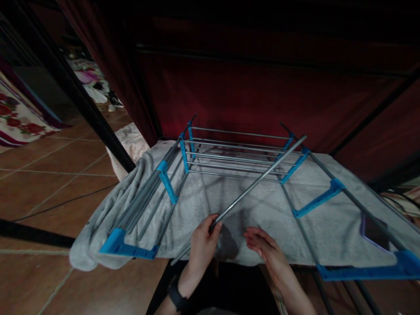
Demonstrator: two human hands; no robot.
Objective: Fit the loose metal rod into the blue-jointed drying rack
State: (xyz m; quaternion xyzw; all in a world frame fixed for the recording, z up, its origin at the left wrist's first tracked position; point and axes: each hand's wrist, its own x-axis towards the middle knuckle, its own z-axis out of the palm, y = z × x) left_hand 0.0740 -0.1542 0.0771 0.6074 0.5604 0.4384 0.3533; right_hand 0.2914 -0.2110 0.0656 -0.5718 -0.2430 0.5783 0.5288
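Note:
My left hand (204, 241), with a dark watch on its wrist, is closed around a long grey metal rod (249, 189). The rod slants up to the right, its far end near the right side of the rack. My right hand (262, 246) is off the rod, fingers stretched out over the grey cloth. Before me stands a partly assembled rack of grey tubes with blue plastic brackets. Thin rods (241, 156) span its far end. Blue brackets (168, 183) sit along the left side, and others (316, 202) along the right. Several loose rods (144, 203) lie along the left side.
A grey blanket (229, 240) covers the surface under the rack. Dark red curtains (246, 96) hang behind it. A dark-screened phone or tablet (374, 232) lies at right. Black posts (85, 105) frame the left, with tiled floor (59, 188) and a cable beyond.

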